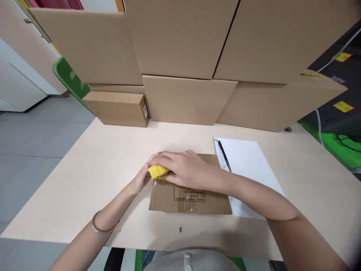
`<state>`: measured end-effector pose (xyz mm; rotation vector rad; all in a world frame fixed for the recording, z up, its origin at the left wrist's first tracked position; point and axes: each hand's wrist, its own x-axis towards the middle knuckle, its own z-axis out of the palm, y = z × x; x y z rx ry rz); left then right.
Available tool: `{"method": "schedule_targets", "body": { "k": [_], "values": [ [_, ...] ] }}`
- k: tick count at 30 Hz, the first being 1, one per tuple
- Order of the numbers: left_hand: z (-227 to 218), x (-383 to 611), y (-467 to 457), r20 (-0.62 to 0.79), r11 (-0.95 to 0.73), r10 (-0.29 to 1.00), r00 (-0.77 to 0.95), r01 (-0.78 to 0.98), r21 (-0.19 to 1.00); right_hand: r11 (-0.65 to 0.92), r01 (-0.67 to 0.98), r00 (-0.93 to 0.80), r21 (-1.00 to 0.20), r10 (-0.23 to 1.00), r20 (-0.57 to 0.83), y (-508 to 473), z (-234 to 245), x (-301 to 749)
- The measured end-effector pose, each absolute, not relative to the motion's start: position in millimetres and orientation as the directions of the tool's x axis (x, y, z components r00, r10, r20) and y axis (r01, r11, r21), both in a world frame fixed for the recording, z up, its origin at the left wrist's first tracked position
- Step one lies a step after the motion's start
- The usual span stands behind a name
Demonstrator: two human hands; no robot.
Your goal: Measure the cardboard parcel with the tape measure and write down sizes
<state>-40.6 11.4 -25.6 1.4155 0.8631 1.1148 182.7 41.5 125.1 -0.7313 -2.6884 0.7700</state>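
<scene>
A flat brown cardboard box (163, 199) lies before me, with clear tape and a printed label frame on top. My right hand (186, 167) is closed around a yellow tape measure (158, 171) with a dark end, held over the box's left part. At the box's left edge, my left hand (141, 178) has its thumb against the dark end of the tape measure. Its other fingers curl round the far side, partly hidden behind my right hand. What lies under my right palm cannot be seen.
White paper (248, 158) with a black pen (224, 155) on it lies right of the box, partly under my forearm. Large cardboard boxes (186, 101) are stacked along the table's back. A smaller box (121, 113) stands at back left. Dark equipment (332, 109) is at the right.
</scene>
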Motion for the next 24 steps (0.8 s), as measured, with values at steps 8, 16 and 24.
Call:
{"method": "schedule_targets", "body": {
  "k": [8, 16, 24],
  "values": [
    [64.5, -25.7, -35.0, 0.447, -0.625, 0.781, 0.436, 0.535, 0.569, 0.673, 0.351, -0.824, -0.65, 0.552, 0.126, 32.6, 140.2, 283.0],
    [74.9, 39.3, -76.6, 0.337, -0.821, 0.571, 0.749, 0.502, 0.273, 0.654, 0.337, -0.91, -0.677, 0.411, -0.056, -2.0, 133.6, 306.1],
    [61.5, 39.3, -72.1, 0.358, -0.886, 0.449, 0.819, 0.461, 0.057, 0.681, 0.301, -0.93, -0.667, 0.366, -0.046, 23.0, 136.4, 297.1]
  ]
}}
